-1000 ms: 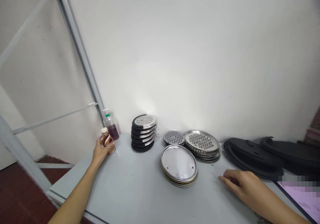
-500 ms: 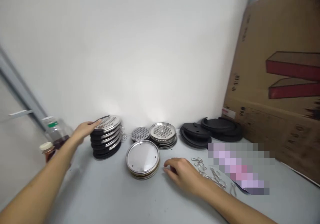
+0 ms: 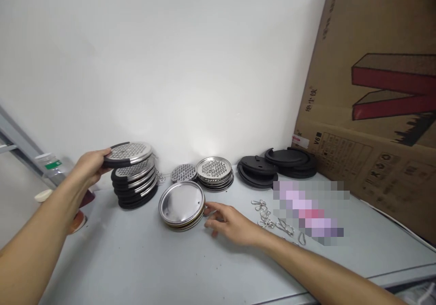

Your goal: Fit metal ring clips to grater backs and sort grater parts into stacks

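Note:
My left hand (image 3: 91, 166) grips the black-rimmed edge of a round metal grater (image 3: 132, 151). The grater is raised and slightly tilted over a stack of similar black-edged graters (image 3: 136, 184). On the right, my right hand (image 3: 229, 222) has its fingers apart and bent, its fingertips at the right edge of a stack of smooth round metal plates (image 3: 181, 203). Whether they touch the stack I cannot tell. Behind it are a small grater disc (image 3: 184, 173) and a pile of silver grater discs (image 3: 214, 169).
Black ring-shaped parts (image 3: 259, 171) and more black rings (image 3: 293, 159) lie by the wall. Loose wire clips (image 3: 267, 218) are scattered beside a pixelated object (image 3: 308, 212). A large cardboard box (image 3: 378, 155) stands at right, a green-labelled bottle (image 3: 51, 164) at left.
My left hand has raised the top grater off its stack. My right hand has moved closer to the plate stack. The view has shifted slightly.

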The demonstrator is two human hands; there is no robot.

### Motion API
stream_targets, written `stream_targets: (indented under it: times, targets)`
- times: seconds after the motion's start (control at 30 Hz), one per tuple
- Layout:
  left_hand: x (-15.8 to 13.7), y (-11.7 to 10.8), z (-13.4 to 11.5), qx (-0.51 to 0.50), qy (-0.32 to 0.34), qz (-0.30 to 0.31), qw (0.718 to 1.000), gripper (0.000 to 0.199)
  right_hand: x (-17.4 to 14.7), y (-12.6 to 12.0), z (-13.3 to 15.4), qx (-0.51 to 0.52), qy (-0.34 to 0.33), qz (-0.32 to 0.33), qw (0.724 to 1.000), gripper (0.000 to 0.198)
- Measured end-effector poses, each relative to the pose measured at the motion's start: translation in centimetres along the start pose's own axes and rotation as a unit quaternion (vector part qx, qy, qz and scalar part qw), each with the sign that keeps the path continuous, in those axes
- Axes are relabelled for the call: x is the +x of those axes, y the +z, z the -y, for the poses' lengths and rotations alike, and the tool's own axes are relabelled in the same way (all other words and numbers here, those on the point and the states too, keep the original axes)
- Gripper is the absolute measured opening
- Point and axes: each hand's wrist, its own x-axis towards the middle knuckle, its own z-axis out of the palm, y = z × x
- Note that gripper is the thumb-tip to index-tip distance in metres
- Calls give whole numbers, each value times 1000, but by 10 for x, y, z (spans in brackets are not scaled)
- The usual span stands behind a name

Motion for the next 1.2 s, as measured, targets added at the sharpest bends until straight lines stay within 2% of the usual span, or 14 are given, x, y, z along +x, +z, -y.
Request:
stream_targets:
  times: [0.1,0.17,0.23,0.3,0.37,0.43,0.5,0.67,0.83,1.0,1.1,1.2]
  targets:
    - [-39,2,-11,-55,-41,92,993,35,6,-13,0,74,29,-55,995,48]
    - [-81,11,-13,-112,-65,192,973,60,7,-28,7,130,44,-123,983,48]
    - [-131,28,-10,-161,-94,234,954,77,3,-46,18,185,54,-161,968,49]
    - [-183,50,-4,-203,-99,275,934,85,-5,-60,28,211,75,-143,964,53]
    - [-228,71,4,-240,-123,323,907,86,-13,-68,36,198,92,-89,972,53]
    - [-262,87,12,-272,-145,337,890,83,-19,-70,38,155,99,-43,982,54]
    - [-283,96,20,-268,-158,339,888,81,-22,-67,35,108,115,-17,987,62]
    - [-299,95,42,-225,-171,307,909,81,-18,-59,23,89,199,51,975,50]
    - [-303,86,53,-224,-197,326,897,91,-15,-62,17,98,166,22,981,42]
    - [-304,82,55,-214,-207,344,891,93,-16,-73,16,149,181,25,972,38]
    - [-303,79,59,-201,-207,348,892,86,-18,-88,22,196,164,-12,967,34]
    - [-297,74,67,-107,-167,339,920,73,-18,-100,31,260,113,-97,954,26]
